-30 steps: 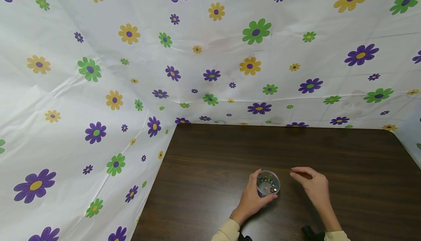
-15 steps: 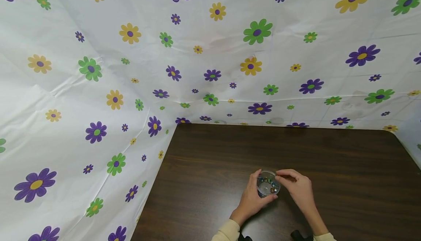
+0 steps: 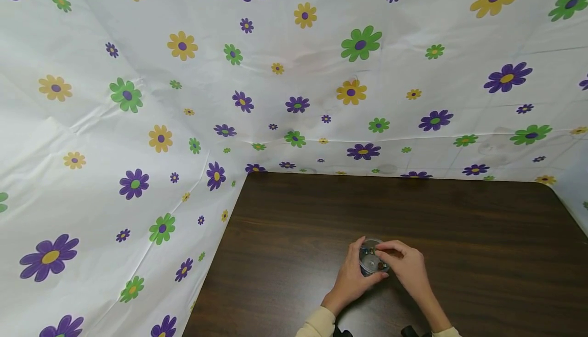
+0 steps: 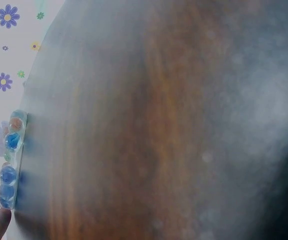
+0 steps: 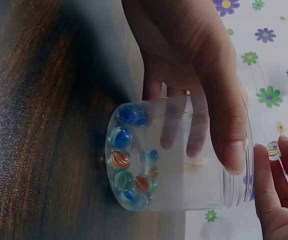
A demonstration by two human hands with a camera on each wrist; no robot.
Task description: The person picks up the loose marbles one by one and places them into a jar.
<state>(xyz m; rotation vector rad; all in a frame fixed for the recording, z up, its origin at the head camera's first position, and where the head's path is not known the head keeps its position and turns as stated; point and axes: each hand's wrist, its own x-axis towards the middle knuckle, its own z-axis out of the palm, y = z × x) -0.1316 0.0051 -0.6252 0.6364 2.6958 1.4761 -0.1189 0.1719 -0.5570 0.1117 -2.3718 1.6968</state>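
A clear plastic jar point(image 3: 370, 264) stands on the table, with several coloured glass marbles point(image 5: 120, 160) lying on its bottom. My left hand point(image 3: 350, 282) grips the jar from its left side. In the right wrist view, the thumb point(image 5: 230, 145) lies along the wall and other fingers show through the plastic. Just above the jar's mouth, my right hand point(image 3: 406, 269) pinches one clear marble point(image 5: 273, 150) with yellowish streaks between thumb and fingertip. The left wrist view shows jar marbles point(image 4: 8, 175) at its left edge.
The dark wood-grain table point(image 3: 285, 224) extends around both hands. A white sheet with printed flowers point(image 3: 294, 56) hangs behind the table and along its left side.
My right hand has moved left from beside the jar to over its mouth, pinching the marble. The left hand and jar have stayed in place.
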